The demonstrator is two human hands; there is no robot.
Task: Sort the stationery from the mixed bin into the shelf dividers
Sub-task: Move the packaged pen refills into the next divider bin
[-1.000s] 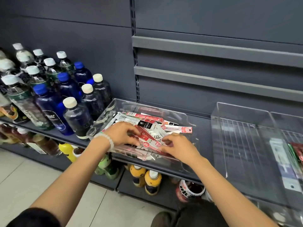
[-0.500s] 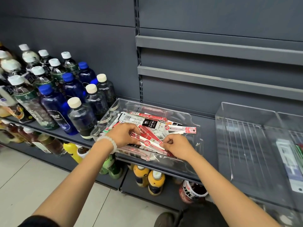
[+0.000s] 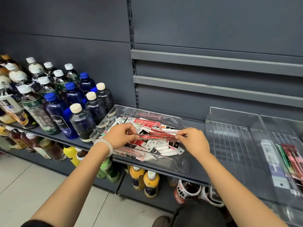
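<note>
Left hand and right hand pinching opposite ends of a red pen packet. Held level above the clear bin (full of mixed packets). Bottles just left.

Red packet with a round white logo, over a clear bin full of red, white and black packets. Shelf and back wall are all dark grey. At the shelf's left end, bottles in deep blue and smoky dark, caps white, cream or blue. Yellow bottles on the shelf below. White bead bracelet. Right-end clear dividers hold green and red pens.
</note>
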